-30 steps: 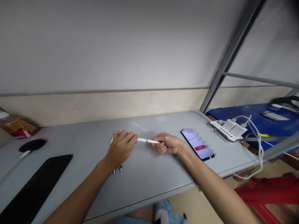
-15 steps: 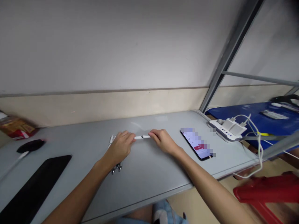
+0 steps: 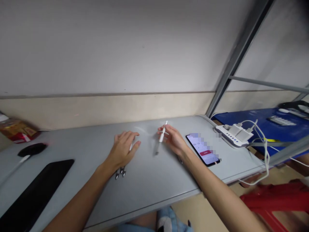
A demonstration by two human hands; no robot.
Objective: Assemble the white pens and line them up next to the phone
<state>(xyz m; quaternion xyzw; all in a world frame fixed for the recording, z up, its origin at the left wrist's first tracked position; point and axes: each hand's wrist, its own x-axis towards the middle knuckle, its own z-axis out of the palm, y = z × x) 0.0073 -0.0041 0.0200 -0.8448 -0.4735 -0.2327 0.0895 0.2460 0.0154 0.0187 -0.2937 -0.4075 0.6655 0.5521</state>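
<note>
My right hand (image 3: 172, 138) pinches a slim white pen (image 3: 162, 136) between thumb and fingers, tilted over the desk, its lower end blurred by motion. My left hand (image 3: 124, 149) is open, thumb apart from the fingers, above a small group of pens on the desk. Only the metallic ends of these pens (image 3: 121, 172) stick out under the left wrist. A white sliver shows between that thumb and forefinger, probably part of a pen beneath. Beside my right wrist, a small metallic tip (image 3: 180, 160) peeks out, the rest hidden.
The grey desk (image 3: 145, 180) carries a lit phone (image 3: 202, 149) right of my hand and a power strip (image 3: 231, 137) with plugs and white cables. To the left are a black mat (image 3: 36, 196), a black mouse-like object (image 3: 32, 149) and a jar (image 3: 18, 130). A red stool (image 3: 277, 196) stands right.
Both hands were gripping the white pen level between them. My left hand has let go and opened; my right hand has swung the pen to a steep tilt and turned.
</note>
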